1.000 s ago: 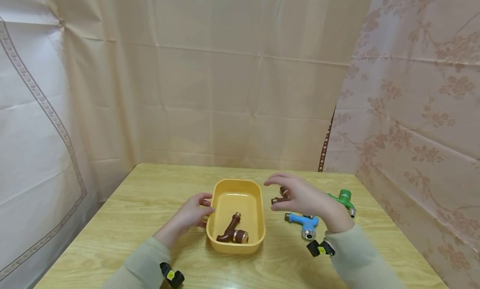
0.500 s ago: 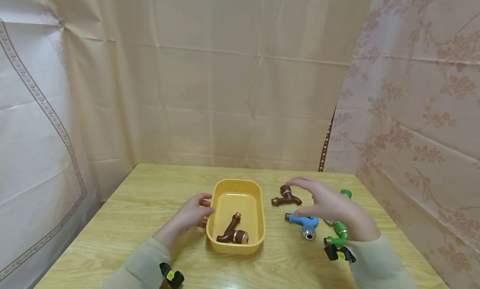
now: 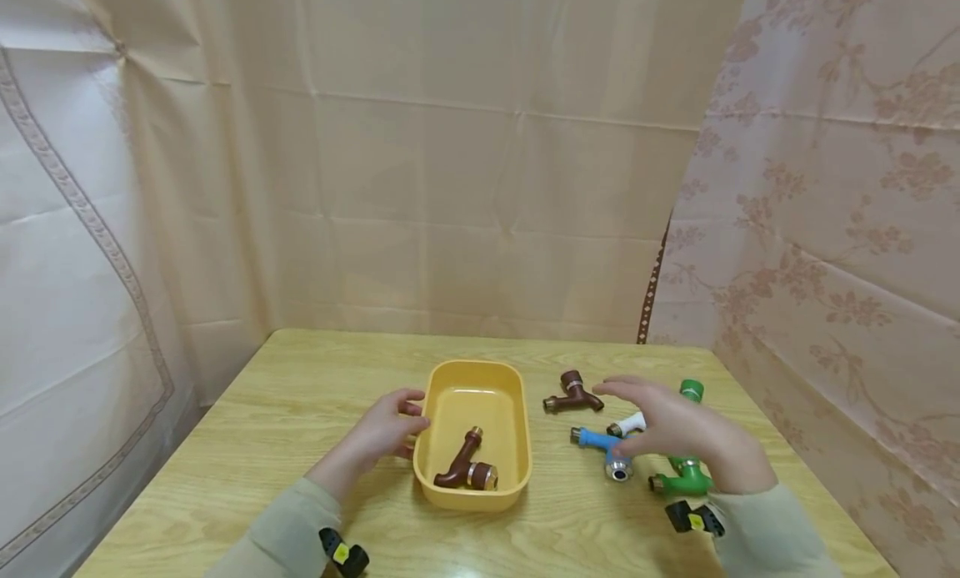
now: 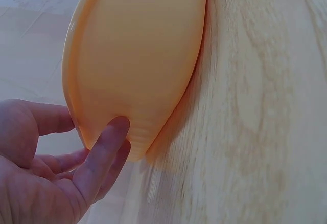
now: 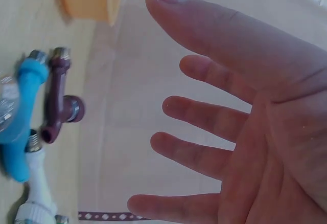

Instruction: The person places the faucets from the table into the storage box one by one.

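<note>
My left hand (image 3: 382,425) touches the left side of a yellow plastic tub (image 3: 527,444), its thumb at the rim and fingertips (image 4: 120,124) on the outer wall. Inside the tub lies a dark brown tap (image 3: 459,461) with brass ends. My right hand (image 3: 682,424) holds nothing and hovers above several taps, fingers spread apart. A blue tap (image 3: 596,439) lies below its thumb, and a white tap (image 3: 628,424) is partly hidden by the hand. Two green taps (image 3: 692,389) lie around it, also partly covered. Another brown tap (image 3: 573,394) lies left of its fingertips.
Everything stands on a wood-grain table (image 3: 315,378). Beige cloth (image 3: 450,186) hangs behind it, and a floral curtain (image 3: 840,228) hangs on the right. Black wrist cameras (image 3: 343,553) sit at both sleeves.
My right hand has moved right and toward me, away from the second brown tap, uncovering it and part of the white tap. The left hand and tub have stayed in place.
</note>
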Tool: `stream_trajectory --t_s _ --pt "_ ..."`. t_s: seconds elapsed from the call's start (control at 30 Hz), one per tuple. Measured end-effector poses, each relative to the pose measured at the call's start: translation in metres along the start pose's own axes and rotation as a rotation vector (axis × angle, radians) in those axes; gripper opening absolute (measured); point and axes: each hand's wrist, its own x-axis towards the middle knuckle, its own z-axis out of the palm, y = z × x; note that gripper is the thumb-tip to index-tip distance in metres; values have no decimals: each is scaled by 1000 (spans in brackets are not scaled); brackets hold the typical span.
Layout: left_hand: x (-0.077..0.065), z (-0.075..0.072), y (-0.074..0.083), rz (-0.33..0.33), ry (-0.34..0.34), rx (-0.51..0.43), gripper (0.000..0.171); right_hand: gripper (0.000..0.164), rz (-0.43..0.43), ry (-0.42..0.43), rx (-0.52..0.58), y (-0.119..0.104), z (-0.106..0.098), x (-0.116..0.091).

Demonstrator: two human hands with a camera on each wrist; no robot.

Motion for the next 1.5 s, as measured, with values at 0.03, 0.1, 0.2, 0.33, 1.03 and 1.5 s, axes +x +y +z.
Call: stream_trajectory --t_s 0.03,0.1,0.2,0.33,1.03,1.5 --pt "0 0 0 -1 0 -1 51 85 16 -13 15 1 2 0" --pt "0 -1 -1 -3 -4 -11 51 85 50 -37 34 5 5 0" --pt "0 -1 -2 -9 -8 -19 51 84 77 -72 48 10 10 1" --pt "1 -1 -2 -10 -10 -14 51 83 107 -106 45 14 18 1" --pt "-1 -1 1 -7 -6 -13 51 79 96 -180 75 31 44 4" --pt "-1 -2 1 -9 -14 -11 52 77 159 -205 92 38 57 9"
